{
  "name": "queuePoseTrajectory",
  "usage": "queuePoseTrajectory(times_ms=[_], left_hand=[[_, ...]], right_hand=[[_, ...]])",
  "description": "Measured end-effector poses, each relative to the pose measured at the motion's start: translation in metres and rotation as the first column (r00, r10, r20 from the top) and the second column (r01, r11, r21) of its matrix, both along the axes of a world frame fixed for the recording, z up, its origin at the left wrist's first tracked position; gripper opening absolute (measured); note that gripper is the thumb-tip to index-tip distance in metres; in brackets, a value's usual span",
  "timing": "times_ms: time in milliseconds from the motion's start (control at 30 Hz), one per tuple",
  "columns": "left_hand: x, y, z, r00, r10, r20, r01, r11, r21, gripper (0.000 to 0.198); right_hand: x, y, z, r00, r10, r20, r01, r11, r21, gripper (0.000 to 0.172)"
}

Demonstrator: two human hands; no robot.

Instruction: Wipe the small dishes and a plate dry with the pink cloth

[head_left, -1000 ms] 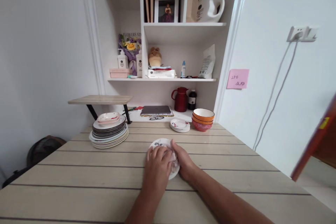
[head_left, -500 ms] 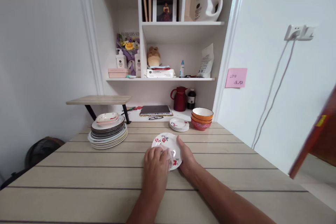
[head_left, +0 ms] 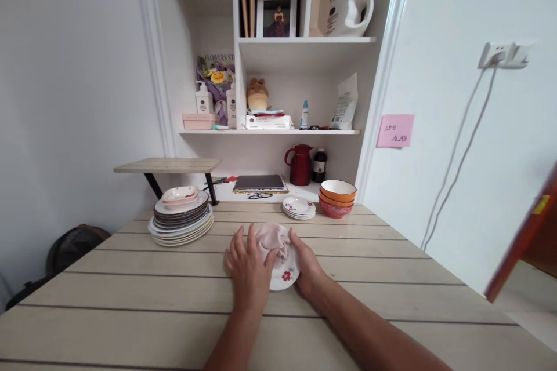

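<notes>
A small white plate (head_left: 281, 282) with red flowers is held over the table in front of me. My right hand (head_left: 308, 266) grips its right rim, thumb on top and the other fingers behind or below. A crumpled pale pink cloth (head_left: 270, 239) covers the plate's upper part. My left hand (head_left: 249, 266) is at the plate's left side with its fingers spread, its thumb against the cloth's lower edge. Whether its fingertips touch the plate's rim is unclear.
Stacked small flowered plates (head_left: 299, 208) and orange and red bowls (head_left: 337, 200) stand at the back of the table (head_left: 152, 313). A taller plate stack (head_left: 181, 226) is at the left, beside a small raised wooden shelf (head_left: 167, 166). Glasses (head_left: 260, 196) lie behind.
My left fingers have spread and shifted left, off the cloth they were pressing. The cloth now lies opened out over the plate's upper part. My right hand keeps its grip.
</notes>
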State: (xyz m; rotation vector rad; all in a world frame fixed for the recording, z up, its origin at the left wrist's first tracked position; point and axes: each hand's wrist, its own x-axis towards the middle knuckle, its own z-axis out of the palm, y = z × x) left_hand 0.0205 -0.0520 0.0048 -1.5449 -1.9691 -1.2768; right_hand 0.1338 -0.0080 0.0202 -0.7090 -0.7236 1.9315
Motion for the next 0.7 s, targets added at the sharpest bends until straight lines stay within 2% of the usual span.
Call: queuePoseTrajectory(times_ms=[67,100,133,200,267,300,367,400,500,533,567,633,700], left_hand=[[-0.007,0.007,-0.005,0.971,-0.097,0.218,0.088,0.995,0.054,0.07],[-0.009,0.01,-0.006,0.933,-0.153,0.326,0.127,0.987,0.1,0.073],[-0.011,0.012,-0.006,0.86,-0.221,0.459,0.17,0.974,0.149,0.076],[-0.011,0.015,-0.004,0.613,-0.347,0.71,0.254,0.937,0.239,0.084],[-0.008,0.013,0.0,0.333,-0.4,0.854,0.336,0.896,0.289,0.09],[-0.005,0.011,0.002,0.235,-0.407,0.883,0.38,0.874,0.301,0.087],[-0.001,0.006,0.008,0.134,-0.411,0.902,0.48,0.823,0.304,0.068],[0.0,0.003,0.012,0.058,-0.409,0.91,0.535,0.783,0.318,0.057],[0.002,0.0,0.023,-0.347,-0.277,0.896,0.641,0.628,0.442,0.04],[0.002,0.002,0.026,-0.453,-0.217,0.865,0.631,0.608,0.482,0.037],[0.003,0.004,0.029,-0.527,-0.167,0.833,0.614,0.602,0.51,0.036],[0.005,0.011,0.032,-0.577,-0.124,0.807,0.596,0.611,0.52,0.036],[0.009,0.018,0.031,-0.592,-0.126,0.796,0.586,0.612,0.532,0.038]], right_hand=[[0.001,0.003,0.0,0.999,-0.034,-0.006,0.034,0.999,-0.042,0.047],[0.003,0.006,0.0,0.998,-0.057,-0.007,0.056,0.997,-0.058,0.048],[0.004,0.008,0.0,0.997,-0.076,-0.011,0.075,0.995,-0.068,0.048],[0.007,0.013,-0.001,0.995,-0.091,-0.028,0.089,0.994,-0.066,0.049],[0.01,0.018,-0.002,0.996,-0.08,-0.044,0.077,0.996,-0.053,0.05],[0.01,0.019,-0.002,0.996,-0.072,-0.048,0.07,0.996,-0.047,0.05],[0.01,0.021,-0.003,0.997,-0.061,-0.05,0.059,0.998,-0.035,0.05],[0.009,0.021,-0.004,0.997,-0.06,-0.049,0.058,0.998,-0.028,0.049],[0.004,0.02,-0.007,0.998,-0.057,-0.039,0.057,0.998,-0.003,0.043],[0.002,0.021,-0.009,0.998,-0.055,-0.03,0.055,0.998,0.007,0.042],[0.001,0.022,-0.011,0.998,-0.056,-0.016,0.056,0.998,0.016,0.042],[0.002,0.027,-0.014,0.998,-0.068,0.016,0.068,0.997,0.042,0.043],[0.009,0.035,-0.015,0.996,-0.08,0.03,0.077,0.993,0.093,0.045]])
